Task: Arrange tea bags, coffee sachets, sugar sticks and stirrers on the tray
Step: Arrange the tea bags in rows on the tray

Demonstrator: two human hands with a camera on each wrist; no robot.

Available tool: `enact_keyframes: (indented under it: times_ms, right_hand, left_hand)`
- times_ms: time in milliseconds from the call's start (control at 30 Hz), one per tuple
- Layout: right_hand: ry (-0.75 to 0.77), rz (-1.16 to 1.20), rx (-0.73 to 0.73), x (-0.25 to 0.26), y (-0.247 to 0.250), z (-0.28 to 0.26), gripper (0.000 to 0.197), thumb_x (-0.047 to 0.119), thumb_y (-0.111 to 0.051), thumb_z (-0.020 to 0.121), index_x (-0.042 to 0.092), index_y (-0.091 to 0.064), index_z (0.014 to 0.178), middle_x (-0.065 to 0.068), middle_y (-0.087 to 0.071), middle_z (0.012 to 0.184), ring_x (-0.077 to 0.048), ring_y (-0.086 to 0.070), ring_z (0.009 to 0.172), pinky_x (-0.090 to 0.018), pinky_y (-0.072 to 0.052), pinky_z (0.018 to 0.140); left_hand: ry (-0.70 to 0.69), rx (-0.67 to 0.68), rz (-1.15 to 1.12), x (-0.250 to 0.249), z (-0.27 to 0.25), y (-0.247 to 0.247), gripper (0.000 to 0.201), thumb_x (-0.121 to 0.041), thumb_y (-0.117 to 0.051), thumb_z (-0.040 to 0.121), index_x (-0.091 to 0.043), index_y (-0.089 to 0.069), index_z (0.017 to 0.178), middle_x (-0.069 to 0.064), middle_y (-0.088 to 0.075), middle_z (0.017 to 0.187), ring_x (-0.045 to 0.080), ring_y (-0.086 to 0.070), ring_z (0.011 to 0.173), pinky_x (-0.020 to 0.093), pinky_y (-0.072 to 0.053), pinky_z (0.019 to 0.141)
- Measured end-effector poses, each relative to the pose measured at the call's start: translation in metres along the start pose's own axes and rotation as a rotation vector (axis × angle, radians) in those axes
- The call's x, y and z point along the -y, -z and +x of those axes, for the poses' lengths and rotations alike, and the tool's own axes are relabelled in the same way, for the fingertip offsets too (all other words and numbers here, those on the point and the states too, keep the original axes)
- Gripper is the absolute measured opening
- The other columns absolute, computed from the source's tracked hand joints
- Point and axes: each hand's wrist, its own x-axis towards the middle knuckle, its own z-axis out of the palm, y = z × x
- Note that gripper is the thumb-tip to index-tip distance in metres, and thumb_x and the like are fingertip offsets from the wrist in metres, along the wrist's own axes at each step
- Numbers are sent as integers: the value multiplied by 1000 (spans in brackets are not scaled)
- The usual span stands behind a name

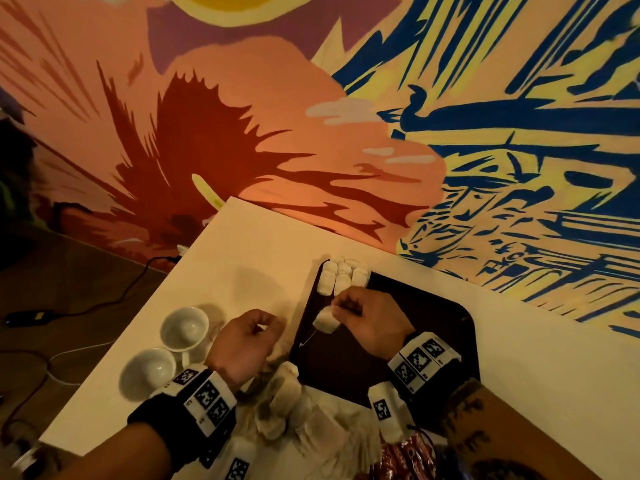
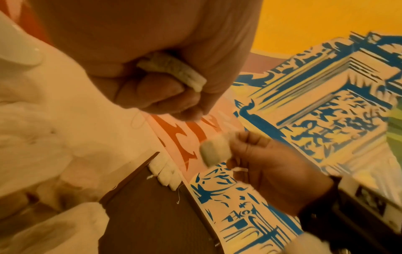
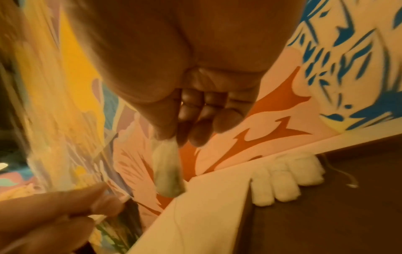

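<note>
A dark tray [image 1: 433, 306] lies on the white table [image 1: 259, 244]. Several white tea bags [image 1: 341, 277] lie in a row at its far left corner, also seen in the left wrist view as a row [image 2: 165, 173]. My right hand [image 1: 341, 308] hovers over the tray's left side and pinches one tea bag [image 1: 325, 323] by its top; the bag [image 3: 167, 171] hangs down. My left hand [image 1: 261, 327] is curled just left of the tray and grips another tea bag [image 2: 174, 70] in its fist. A loose pile of tea bags [image 1: 287, 403] lies near the front edge.
Two white cups [image 1: 185, 327] [image 1: 149, 372] stand at the table's left edge. Red sachets [image 1: 405, 455] lie at the front, by my right forearm. A painted wall rises right behind the table. Cables run over the floor at the left.
</note>
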Motion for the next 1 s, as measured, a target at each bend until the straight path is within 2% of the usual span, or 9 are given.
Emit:
enact_keyframes:
  times_ms: [100,267,367,467,567,667,733,833,1000]
  right_hand:
    - [-86,-147,128,-33,3,6,4,32,-68,91,34,-67,94,14,-66,86,0,-61,81,-18,-48,75]
    - [-189,-263,318,-80,1,28,6,34,-71,87,34,-68,93,12,-67,92,-4,-63,87,-26,-53,81]
    - [-228,-308,328,-98,1,56,7,34,-73,84,35,-66,85,12,-66,93,-6,-63,89,-26,-52,81]
    - [-235,-335,245,-114,2,91,13,33,-72,85,35,-61,78,13,-62,84,-11,-64,87,-25,-49,76]
    - [-236,-365,176,-126,5,117,10,34,-71,87,31,-62,83,11,-60,87,-13,-60,88,-24,-46,77]
    - [-252,-371,131,-138,7,139,10,32,-72,86,23,-69,91,4,-67,96,-16,-62,92,-22,-44,79]
    - [-261,-365,103,-144,7,148,11,31,-74,85,22,-72,91,1,-71,98,-18,-65,91,-22,-47,79]
    - [-280,-384,89,-151,7,159,11,34,-74,84,26,-71,89,1,-73,97,-19,-67,90,-25,-50,79]
    - [-303,-387,94,-154,11,165,18,33,-73,86,23,-70,101,-2,-71,108,-21,-65,98,-28,-51,86]
  left_hand:
    - [183,33,-284,6,2,1,38,-38,-49,100,-5,-62,87,3,-44,49,18,-36,36,22,-27,42]
    - [374,36,-592,11,5,-6,22,-18,-40,95,-4,-56,94,4,-31,50,12,-23,30,12,-20,41]
    - [376,5,-531,14,15,-10,26,-15,-37,96,1,-56,103,6,-39,54,15,-28,31,15,-22,42]
    - [362,-47,-448,15,27,-18,30,2,-40,89,-6,-60,110,12,-42,58,19,-35,39,23,-22,45]
    - [334,-57,-413,12,37,-26,37,7,-46,86,-15,-61,111,13,-43,53,21,-36,42,27,-24,48]
    - [276,-39,-426,10,42,-31,37,9,-48,89,-16,-58,114,19,-47,66,18,-37,38,22,-27,45]
    - [225,-26,-400,9,45,-34,35,7,-51,92,-17,-57,116,22,-50,77,17,-41,42,22,-30,43]
    - [176,-39,-296,9,51,-37,32,-5,-62,93,-27,-59,115,22,-67,87,24,-52,61,31,-42,55]
    - [147,-91,-240,13,55,-36,44,-15,-80,80,-38,-63,113,10,-73,79,19,-63,61,34,-52,61]
